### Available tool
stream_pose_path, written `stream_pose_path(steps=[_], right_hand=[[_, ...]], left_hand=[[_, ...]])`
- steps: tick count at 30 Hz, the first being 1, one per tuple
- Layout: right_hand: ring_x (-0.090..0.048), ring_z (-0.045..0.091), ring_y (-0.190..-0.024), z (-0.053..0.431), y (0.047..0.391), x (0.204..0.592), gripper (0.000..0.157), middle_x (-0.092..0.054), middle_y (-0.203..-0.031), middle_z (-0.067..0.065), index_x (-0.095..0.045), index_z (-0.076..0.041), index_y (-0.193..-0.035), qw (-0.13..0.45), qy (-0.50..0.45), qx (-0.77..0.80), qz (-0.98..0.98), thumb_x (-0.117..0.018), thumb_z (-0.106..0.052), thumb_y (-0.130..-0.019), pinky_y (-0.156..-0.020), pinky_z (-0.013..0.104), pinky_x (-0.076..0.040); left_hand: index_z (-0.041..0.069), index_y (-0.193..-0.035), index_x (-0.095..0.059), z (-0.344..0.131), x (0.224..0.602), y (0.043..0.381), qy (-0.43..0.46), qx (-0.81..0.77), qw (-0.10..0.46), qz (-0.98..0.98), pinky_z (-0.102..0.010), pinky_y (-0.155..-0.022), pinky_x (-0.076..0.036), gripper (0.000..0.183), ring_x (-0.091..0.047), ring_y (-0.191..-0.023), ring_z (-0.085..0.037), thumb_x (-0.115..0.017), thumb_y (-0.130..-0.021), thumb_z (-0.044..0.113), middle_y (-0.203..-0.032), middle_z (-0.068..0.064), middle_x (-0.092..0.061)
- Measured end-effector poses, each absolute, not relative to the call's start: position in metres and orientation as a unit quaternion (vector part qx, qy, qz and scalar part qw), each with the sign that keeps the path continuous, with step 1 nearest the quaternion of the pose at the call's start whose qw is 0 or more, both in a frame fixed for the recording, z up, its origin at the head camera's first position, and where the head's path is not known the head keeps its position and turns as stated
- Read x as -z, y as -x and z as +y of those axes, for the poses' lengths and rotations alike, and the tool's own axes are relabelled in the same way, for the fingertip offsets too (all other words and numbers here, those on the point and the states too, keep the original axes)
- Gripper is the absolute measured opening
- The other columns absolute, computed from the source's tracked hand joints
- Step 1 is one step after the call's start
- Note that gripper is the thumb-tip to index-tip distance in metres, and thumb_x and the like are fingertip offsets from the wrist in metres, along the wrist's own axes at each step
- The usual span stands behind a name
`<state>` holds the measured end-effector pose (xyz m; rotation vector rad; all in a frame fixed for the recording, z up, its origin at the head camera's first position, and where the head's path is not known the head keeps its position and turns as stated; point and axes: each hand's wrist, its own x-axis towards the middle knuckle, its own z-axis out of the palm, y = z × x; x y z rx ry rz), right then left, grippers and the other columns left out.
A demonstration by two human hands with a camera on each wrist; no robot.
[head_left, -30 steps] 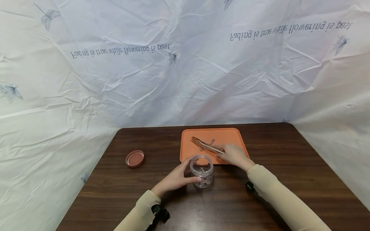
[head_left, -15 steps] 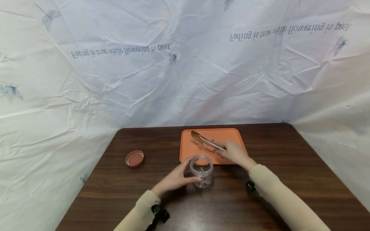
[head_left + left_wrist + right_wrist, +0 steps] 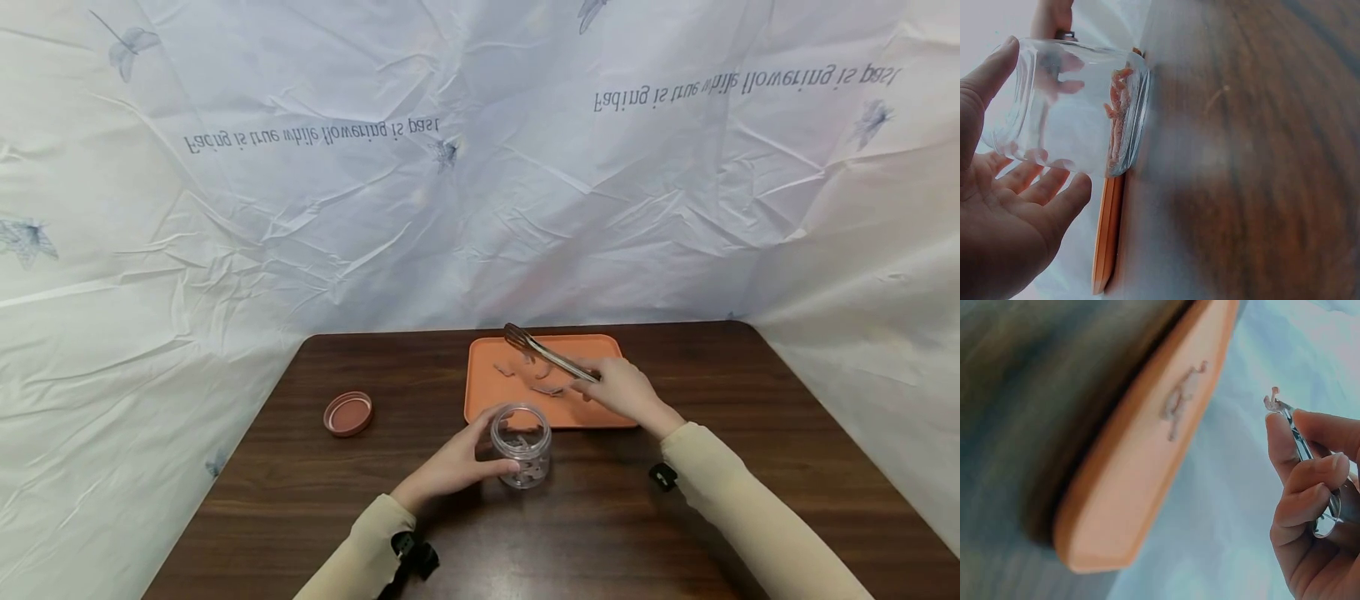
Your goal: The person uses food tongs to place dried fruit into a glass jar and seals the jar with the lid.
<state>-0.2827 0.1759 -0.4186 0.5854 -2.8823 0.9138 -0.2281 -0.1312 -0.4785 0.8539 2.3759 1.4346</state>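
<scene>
My left hand [image 3: 453, 467] grips a clear jar [image 3: 534, 467] that stands upright on the table, thumb on one side and fingers round the other. Reddish dried-looking strips [image 3: 1117, 122] lie in a layer on the jar's bottom. Metal tongs [image 3: 553, 356] are held in my right hand [image 3: 624, 390], raised over the orange tray [image 3: 486, 400]. At the tongs' tip a small curled reddish piece [image 3: 1271, 400] shows in the right wrist view. Several similar strips [image 3: 547, 389] lie scattered on the tray, behind the jar.
A reddish-brown jar lid [image 3: 349, 412] lies on the dark wooden table [image 3: 300, 500] at the left. White printed sheeting [image 3: 375, 217] hangs behind the table and at both sides.
The tongs have risen from the tray's surface, and my right hand has moved slightly right and up with them. The left hand and jar stay in place.
</scene>
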Motion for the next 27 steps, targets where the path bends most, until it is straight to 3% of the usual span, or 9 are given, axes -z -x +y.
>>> stream_pose_path(steps=[2,6,15,19,22,27], right_hand=[[-0.032,0.012,-0.038,0.179,0.28,0.412,0.049,-0.068,-0.068,-0.005,-0.059,-0.01,-0.143,0.04,-0.197,-0.295,-0.934,-0.068,-0.028,-0.098,-0.041,0.026,-0.023],[-0.036,0.012,-0.039,0.186,0.275,0.393,0.05,-0.068,-0.07,-0.006,-0.057,-0.012,-0.145,0.059,-0.211,-0.288,-0.932,-0.067,-0.028,-0.099,-0.041,0.027,-0.026],[-0.031,0.013,-0.041,0.2,0.249,0.341,0.052,-0.071,-0.081,-0.003,-0.053,-0.026,-0.149,0.082,-0.209,-0.301,-0.927,-0.065,-0.04,-0.099,-0.039,0.027,-0.028],[-0.048,0.011,-0.046,0.205,0.235,0.325,0.053,-0.075,-0.091,-0.001,-0.053,-0.033,-0.148,0.1,-0.211,-0.304,-0.924,-0.064,-0.047,-0.098,-0.04,0.03,-0.032],[-0.053,0.011,-0.049,0.205,0.225,0.318,0.053,-0.074,-0.093,-0.002,-0.053,-0.037,-0.147,0.105,-0.213,-0.306,-0.922,-0.064,-0.051,-0.097,-0.041,0.031,-0.035],[-0.031,0.008,-0.039,0.201,0.209,0.317,0.051,-0.07,-0.08,-0.006,-0.053,-0.037,-0.147,0.097,-0.232,-0.296,-0.922,-0.065,-0.045,-0.098,-0.038,0.028,-0.032]], left_hand=[[0.03,-0.16,-0.024,-0.131,0.479,0.228,-0.293,-0.492,0.119,0.811,-0.039,-0.111,-0.043,0.085,-0.041,-0.142,-0.019,-0.075,-0.093,0.039,-0.159,0.003,-0.035],[0.032,-0.16,-0.024,-0.131,0.479,0.228,-0.294,-0.493,0.117,0.81,-0.039,-0.111,-0.043,0.084,-0.042,-0.142,-0.021,-0.075,-0.093,0.039,-0.159,0.003,-0.036],[0.034,-0.159,-0.024,-0.131,0.48,0.229,-0.303,-0.49,0.109,0.81,-0.039,-0.11,-0.044,0.083,-0.041,-0.142,-0.02,-0.075,-0.093,0.038,-0.159,0.002,-0.035],[0.031,-0.16,-0.024,-0.131,0.48,0.228,-0.301,-0.494,0.113,0.808,-0.04,-0.11,-0.045,0.084,-0.044,-0.141,-0.022,-0.075,-0.093,0.038,-0.159,0.0,-0.036],[0.032,-0.16,-0.024,-0.131,0.48,0.227,-0.295,-0.493,0.119,0.81,-0.04,-0.108,-0.046,0.085,-0.046,-0.139,-0.024,-0.075,-0.093,0.039,-0.158,-0.002,-0.037],[0.034,-0.159,-0.024,-0.131,0.48,0.226,-0.289,-0.493,0.122,0.811,-0.038,-0.109,-0.045,0.085,-0.046,-0.139,-0.023,-0.075,-0.092,0.042,-0.159,-0.001,-0.036]])
